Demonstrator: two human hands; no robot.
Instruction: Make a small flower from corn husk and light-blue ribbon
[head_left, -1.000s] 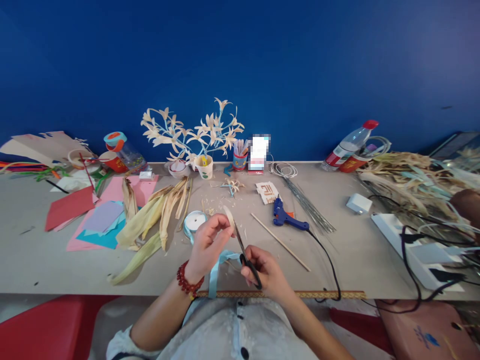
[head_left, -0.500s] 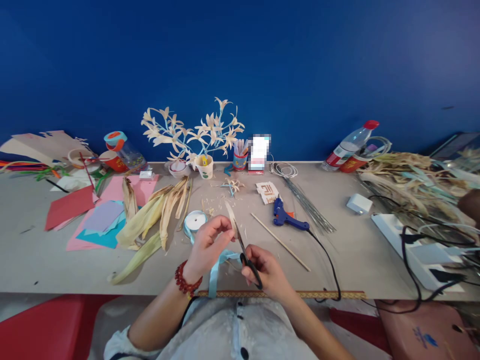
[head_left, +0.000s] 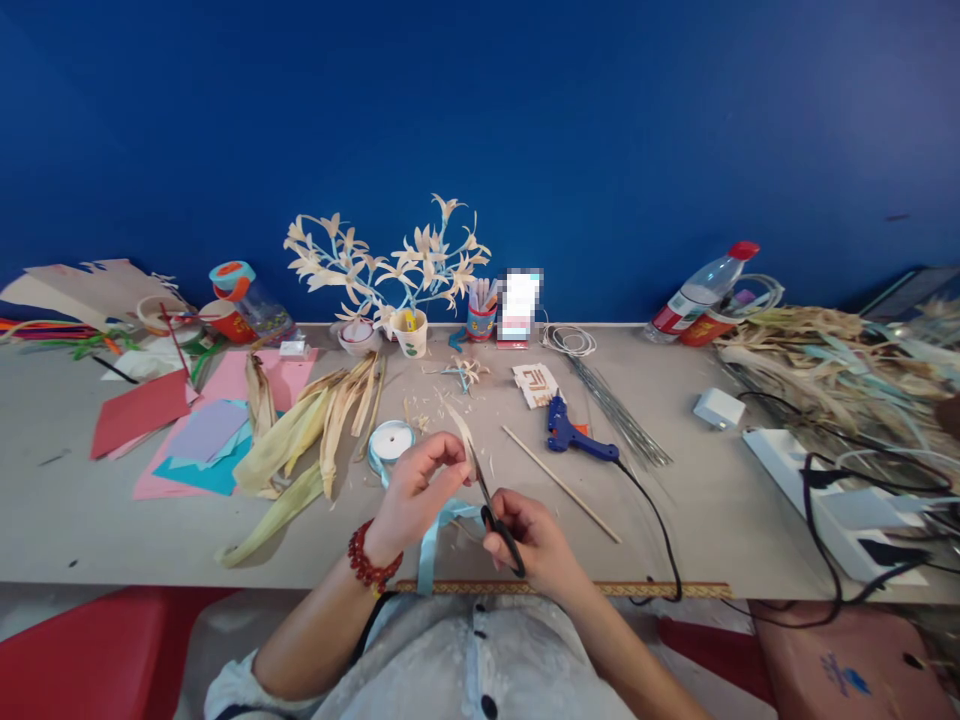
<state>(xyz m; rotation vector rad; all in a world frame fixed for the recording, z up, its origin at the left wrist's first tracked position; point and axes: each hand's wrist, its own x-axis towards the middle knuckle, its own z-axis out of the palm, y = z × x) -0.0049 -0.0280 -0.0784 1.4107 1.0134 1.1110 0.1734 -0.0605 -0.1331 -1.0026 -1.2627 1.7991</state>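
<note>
My right hand [head_left: 538, 540] grips scissors [head_left: 484, 492] by their black handle, blades pointing up and away. A pale strip of corn husk [head_left: 458, 424] is pinched between the thumb and fingers of my left hand [head_left: 421, 488], right beside the blades. Whether the blades touch the strip I cannot tell. Light blue ribbon [head_left: 427, 560] lies below and between my hands, and its spool [head_left: 391, 440] stands behind my left hand. Small husk scraps [head_left: 420, 415] are scattered beyond the blade tips. A thin wooden stick [head_left: 562, 485] lies to the right of the scissors.
A blue glue gun [head_left: 574, 435] with a black cord and a bundle of wires [head_left: 622, 415] lie right. Corn husks [head_left: 300, 430] and coloured paper [head_left: 195, 435] cover the left. Husk flowers [head_left: 424, 260] stand behind in cups. A power strip [head_left: 825, 510] sits at far right.
The husk strip and scissors have shifted very slightly between the hands. Otherwise both hands keep nearly the same place and hold.
</note>
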